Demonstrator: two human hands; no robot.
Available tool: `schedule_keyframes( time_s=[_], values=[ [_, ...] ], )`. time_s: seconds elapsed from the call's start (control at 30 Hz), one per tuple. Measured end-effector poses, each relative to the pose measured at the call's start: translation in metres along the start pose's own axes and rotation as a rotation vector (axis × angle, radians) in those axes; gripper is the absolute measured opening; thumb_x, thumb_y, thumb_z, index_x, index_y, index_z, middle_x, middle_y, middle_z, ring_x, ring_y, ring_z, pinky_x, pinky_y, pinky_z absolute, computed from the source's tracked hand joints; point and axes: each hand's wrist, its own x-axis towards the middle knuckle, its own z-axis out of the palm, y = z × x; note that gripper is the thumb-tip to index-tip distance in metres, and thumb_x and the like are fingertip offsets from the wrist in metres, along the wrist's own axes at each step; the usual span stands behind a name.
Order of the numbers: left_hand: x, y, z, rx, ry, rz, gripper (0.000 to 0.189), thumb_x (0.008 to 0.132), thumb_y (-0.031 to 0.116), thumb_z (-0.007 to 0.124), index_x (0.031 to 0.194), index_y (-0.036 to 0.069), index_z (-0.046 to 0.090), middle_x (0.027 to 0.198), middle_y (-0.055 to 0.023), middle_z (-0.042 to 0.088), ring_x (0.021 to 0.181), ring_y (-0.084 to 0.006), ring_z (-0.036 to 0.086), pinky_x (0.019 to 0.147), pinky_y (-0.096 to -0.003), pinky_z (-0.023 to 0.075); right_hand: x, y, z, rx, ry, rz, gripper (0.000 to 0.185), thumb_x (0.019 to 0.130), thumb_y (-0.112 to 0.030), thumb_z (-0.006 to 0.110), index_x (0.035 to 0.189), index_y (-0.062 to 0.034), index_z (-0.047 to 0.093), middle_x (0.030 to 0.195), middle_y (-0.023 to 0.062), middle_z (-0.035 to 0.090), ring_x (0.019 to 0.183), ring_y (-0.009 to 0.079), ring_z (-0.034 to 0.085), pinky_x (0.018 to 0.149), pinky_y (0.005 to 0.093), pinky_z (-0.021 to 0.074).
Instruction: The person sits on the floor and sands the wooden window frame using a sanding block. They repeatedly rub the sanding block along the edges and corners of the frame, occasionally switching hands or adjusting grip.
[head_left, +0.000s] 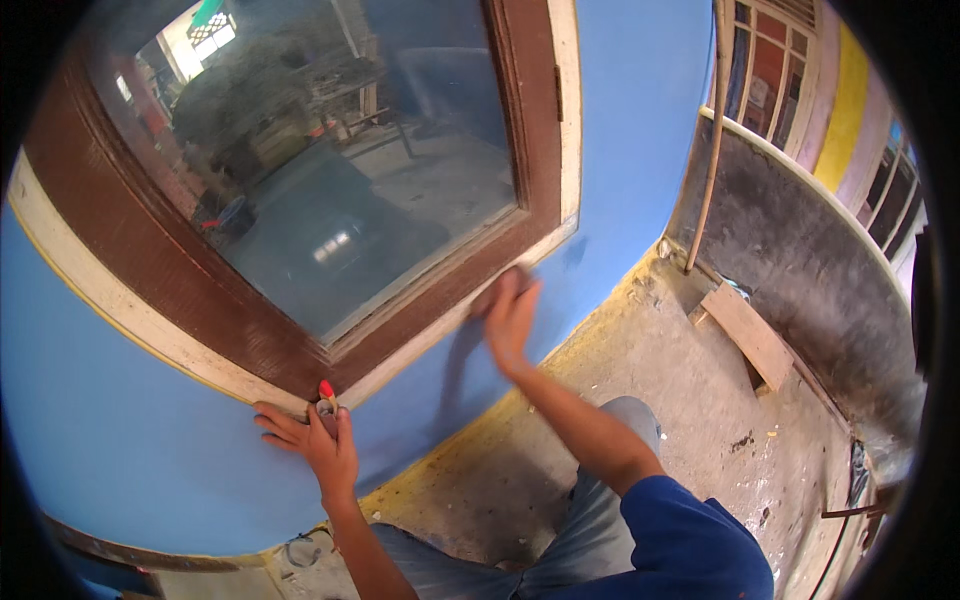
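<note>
A glass pane (337, 172) sits in a brown wooden window sash (427, 300), bordered by a cream-painted frame (568, 135) in a blue wall (150, 420). My right hand (511, 322) presses a brownish, blurred pad or block (487, 300), perhaps sandpaper, against the cream lower rail. My left hand (322, 450) rests at the frame's bottom left corner, its outer fingers spread on the wall. Between its thumb and index finger it holds a small rolled brownish piece (325, 411) and a thin item with a red tip (326, 389); what these are is unclear.
A concrete floor (675, 360) with a yellow-stained edge meets the wall. To the right, a wooden board (750, 337) lies by a dark low wall (810, 262), and a thin pole (709, 195) leans upright. Barred windows (772, 75) stand beyond. My knees are below my arms.
</note>
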Motion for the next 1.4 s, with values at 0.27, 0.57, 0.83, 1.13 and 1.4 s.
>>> schedule_keyframes(
  time_s=[0.27,0.57,0.83,1.13,1.4],
  values=[
    [0.0,-0.004,-0.001,0.029,0.015,0.046,0.052,0.098,0.04,0.055,0.113,-0.009,0.062,0.163,-0.0334,-0.007,0.15,-0.0538,-0.011,0.116,-0.0668,-0.0075,0.015,0.013,-0.002,0.022,0.095,-0.015,0.044,0.105,-0.038,0.05,0.115,0.0054,0.05,0.105,0.025,0.062,0.097,0.0373,0.059,0.089,0.0444,0.0451],
    [-0.003,0.003,0.009,0.017,0.027,0.012,0.056,0.098,0.042,0.053,0.118,-0.01,0.061,0.164,-0.0324,-0.008,0.15,-0.052,-0.011,0.116,-0.0668,-0.0077,-0.002,0.017,0.005,-0.03,0.022,-0.067,0.051,0.105,-0.038,0.05,0.126,0.0078,0.045,0.115,0.0303,0.059,0.109,0.0411,0.058,0.095,0.0448,0.0433],
    [-0.002,0.0,-0.001,0.06,-0.034,0.034,0.058,0.099,0.043,0.053,0.122,-0.01,0.061,0.164,-0.0324,-0.008,0.151,-0.0514,-0.011,0.117,-0.0651,-0.0074,0.126,0.035,-0.03,-0.008,0.223,-0.031,0.05,0.104,-0.04,0.05,0.12,0.0074,0.051,0.113,0.0283,0.061,0.104,0.0402,0.058,0.094,0.0452,0.0438],
    [-0.004,-0.002,0.008,0.016,0.044,0.025,0.058,0.098,0.042,0.053,0.11,-0.014,0.063,0.163,-0.0331,-0.008,0.15,-0.0536,-0.012,0.116,-0.0666,-0.0074,0.024,0.021,0.005,0.084,0.128,-0.072,0.047,0.105,-0.036,0.051,0.122,0.0085,0.051,0.116,0.0282,0.063,0.105,0.0359,0.06,0.094,0.0436,0.0452],
    [-0.005,-0.004,0.009,0.029,0.019,0.059,0.061,0.098,0.043,0.053,0.114,-0.016,0.061,0.163,-0.0335,-0.007,0.15,-0.0535,-0.012,0.116,-0.0668,-0.0076,0.142,0.025,-0.046,0.147,0.204,-0.038,0.036,0.099,-0.03,0.065,0.111,0.0042,0.061,0.099,0.0115,0.067,0.089,0.0197,0.06,0.082,0.0356,0.0494]
  ],
)
